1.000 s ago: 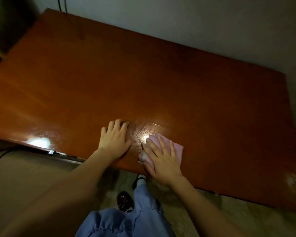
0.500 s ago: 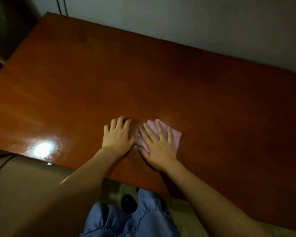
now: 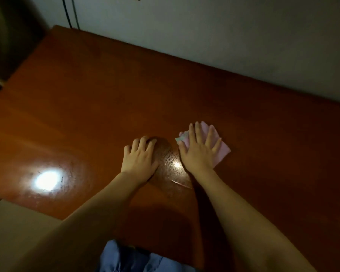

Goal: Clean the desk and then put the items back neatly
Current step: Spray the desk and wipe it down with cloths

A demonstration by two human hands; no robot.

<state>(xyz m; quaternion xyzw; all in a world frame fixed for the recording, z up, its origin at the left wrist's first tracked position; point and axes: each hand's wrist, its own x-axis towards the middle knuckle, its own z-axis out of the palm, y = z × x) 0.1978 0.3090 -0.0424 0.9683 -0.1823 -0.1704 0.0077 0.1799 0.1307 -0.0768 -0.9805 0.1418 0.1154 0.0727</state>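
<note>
On the glossy reddish-brown wooden desk (image 3: 243,107), toward its near middle, my right hand (image 3: 199,150) lies flat with the fingers spread and straight, pressing down on a folded pale pink cleaning cloth (image 3: 221,152). Most of the cloth is under my palm; its right corner sticks out past my little finger, and a whitish edge shows by my thumb. My left hand (image 3: 138,157) rests just beside it, palm down on the bare wood, fingers relaxed and slightly bent at the tips, holding nothing. Between the two hands the surface looks wet, with a streaky damp patch (image 3: 170,165) and a small glint of light. Farther left, a large bright reflection of a lamp (image 3: 46,180) sits on the desktop near the front edge. Behind the desk stands a grey wall (image 3: 224,36), and blue fabric of my clothing (image 3: 130,258) shows at the bottom.
</note>
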